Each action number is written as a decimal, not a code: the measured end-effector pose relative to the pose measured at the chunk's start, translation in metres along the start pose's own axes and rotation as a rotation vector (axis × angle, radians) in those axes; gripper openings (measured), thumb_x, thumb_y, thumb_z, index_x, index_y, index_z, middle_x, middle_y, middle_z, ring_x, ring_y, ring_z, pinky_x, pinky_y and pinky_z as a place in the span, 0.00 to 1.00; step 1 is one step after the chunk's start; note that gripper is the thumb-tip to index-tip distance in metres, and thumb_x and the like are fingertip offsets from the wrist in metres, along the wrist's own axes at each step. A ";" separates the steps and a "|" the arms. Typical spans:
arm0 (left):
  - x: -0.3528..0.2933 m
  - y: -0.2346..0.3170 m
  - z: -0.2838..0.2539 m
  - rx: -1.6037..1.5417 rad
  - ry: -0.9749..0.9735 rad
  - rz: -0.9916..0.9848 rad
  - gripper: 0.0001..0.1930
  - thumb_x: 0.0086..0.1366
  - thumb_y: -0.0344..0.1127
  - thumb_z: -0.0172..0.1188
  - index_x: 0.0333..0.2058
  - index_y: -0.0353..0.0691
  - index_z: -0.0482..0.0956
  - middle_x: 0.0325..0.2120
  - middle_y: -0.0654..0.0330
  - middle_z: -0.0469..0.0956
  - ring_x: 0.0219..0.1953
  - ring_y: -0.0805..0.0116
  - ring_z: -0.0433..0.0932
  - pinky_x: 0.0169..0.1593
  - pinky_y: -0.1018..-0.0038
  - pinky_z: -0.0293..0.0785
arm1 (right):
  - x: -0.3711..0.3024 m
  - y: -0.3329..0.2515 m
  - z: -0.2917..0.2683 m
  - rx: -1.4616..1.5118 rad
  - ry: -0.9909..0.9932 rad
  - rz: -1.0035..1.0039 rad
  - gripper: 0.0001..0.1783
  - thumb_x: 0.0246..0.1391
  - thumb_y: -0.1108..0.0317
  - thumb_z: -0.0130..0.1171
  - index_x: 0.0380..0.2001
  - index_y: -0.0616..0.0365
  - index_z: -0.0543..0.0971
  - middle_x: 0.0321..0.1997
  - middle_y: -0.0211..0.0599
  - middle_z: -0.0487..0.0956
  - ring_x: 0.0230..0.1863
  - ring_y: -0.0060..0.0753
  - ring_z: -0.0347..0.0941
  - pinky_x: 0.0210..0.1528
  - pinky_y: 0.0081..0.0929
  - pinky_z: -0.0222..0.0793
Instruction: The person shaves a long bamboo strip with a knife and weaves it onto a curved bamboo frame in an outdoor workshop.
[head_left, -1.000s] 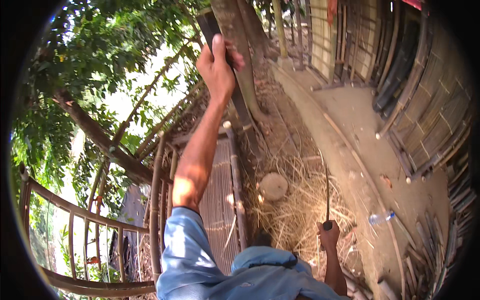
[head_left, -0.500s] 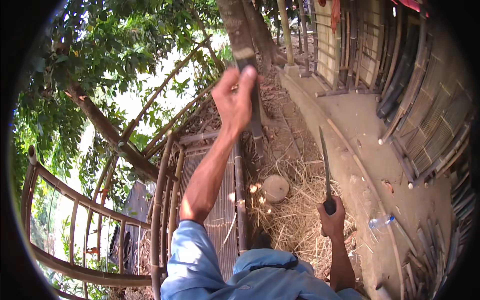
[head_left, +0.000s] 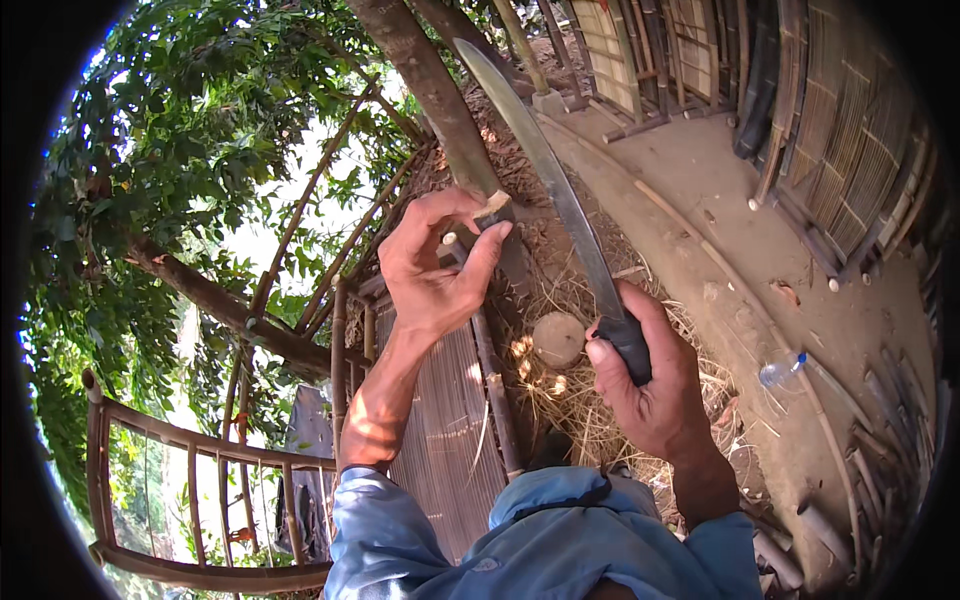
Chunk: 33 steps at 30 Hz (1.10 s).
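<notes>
My left hand [head_left: 432, 262] is raised in the upper middle, thumb and fingers pinching the top end of a dark split bamboo piece [head_left: 514, 250]. A pale cut face shows at that end, and the rest of the piece runs away below the hand. In my right hand [head_left: 655, 385] is the black handle of a machete [head_left: 572, 210]. Its long curved blade points up and to the left, just right of the bamboo and apart from it. Below the blade a round wooden chopping block [head_left: 558, 340] stands among straw-like shavings.
A slatted bamboo bench [head_left: 435, 440] lies at my left, with a curved bamboo railing [head_left: 215, 450] beyond it. Woven bamboo wall panels [head_left: 850, 140] stand at the right. A clear plastic bottle [head_left: 782, 370] and stacked bamboo pieces [head_left: 885, 430] lie on the ground. A tree trunk [head_left: 425, 80] rises ahead.
The machete has come up and left from low at my right side, its blade now beside the bamboo. My left hand has shifted slightly left and down, still holding the bamboo's end.
</notes>
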<state>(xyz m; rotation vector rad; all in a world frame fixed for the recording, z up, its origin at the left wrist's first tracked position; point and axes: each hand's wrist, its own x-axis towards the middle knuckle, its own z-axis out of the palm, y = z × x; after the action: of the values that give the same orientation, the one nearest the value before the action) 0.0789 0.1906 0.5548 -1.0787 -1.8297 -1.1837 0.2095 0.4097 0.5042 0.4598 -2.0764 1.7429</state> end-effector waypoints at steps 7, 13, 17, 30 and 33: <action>-0.002 0.011 0.000 -0.008 -0.026 -0.035 0.21 0.55 0.13 0.70 0.46 0.31 0.75 0.44 0.54 0.80 0.50 0.67 0.80 0.59 0.69 0.76 | -0.001 -0.014 0.000 -0.033 -0.028 -0.142 0.28 0.64 0.71 0.60 0.64 0.68 0.67 0.54 0.61 0.76 0.52 0.57 0.79 0.51 0.43 0.76; -0.004 0.010 -0.002 -0.027 -0.041 -0.039 0.21 0.55 0.12 0.70 0.46 0.31 0.75 0.44 0.54 0.80 0.49 0.67 0.80 0.58 0.69 0.77 | 0.003 -0.010 0.005 -0.095 -0.056 -0.247 0.29 0.62 0.72 0.61 0.63 0.68 0.66 0.49 0.61 0.76 0.46 0.60 0.78 0.46 0.44 0.76; -0.002 0.013 0.001 -0.043 -0.059 -0.047 0.21 0.55 0.12 0.69 0.46 0.31 0.75 0.43 0.54 0.80 0.47 0.68 0.80 0.56 0.70 0.78 | 0.003 -0.009 0.004 -0.111 -0.054 -0.286 0.29 0.62 0.72 0.61 0.63 0.68 0.66 0.46 0.60 0.76 0.42 0.58 0.78 0.42 0.45 0.76; 0.003 0.021 0.012 -0.029 -0.065 -0.051 0.20 0.55 0.14 0.71 0.45 0.32 0.76 0.41 0.56 0.79 0.43 0.71 0.80 0.53 0.73 0.78 | -0.006 -0.014 -0.006 -0.148 -0.069 -0.249 0.30 0.62 0.72 0.60 0.64 0.66 0.64 0.41 0.55 0.74 0.37 0.55 0.78 0.34 0.44 0.76; 0.000 0.014 0.018 -0.044 -0.071 -0.058 0.20 0.55 0.14 0.71 0.45 0.32 0.76 0.41 0.57 0.79 0.43 0.71 0.80 0.53 0.72 0.78 | -0.007 -0.007 -0.006 -0.189 -0.064 -0.238 0.29 0.63 0.71 0.60 0.64 0.66 0.64 0.41 0.56 0.74 0.36 0.57 0.78 0.33 0.46 0.76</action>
<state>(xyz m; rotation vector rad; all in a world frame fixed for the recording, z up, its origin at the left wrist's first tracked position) 0.0894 0.2109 0.5536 -1.1112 -1.9087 -1.2388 0.2193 0.4147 0.5080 0.6818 -2.1067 1.4002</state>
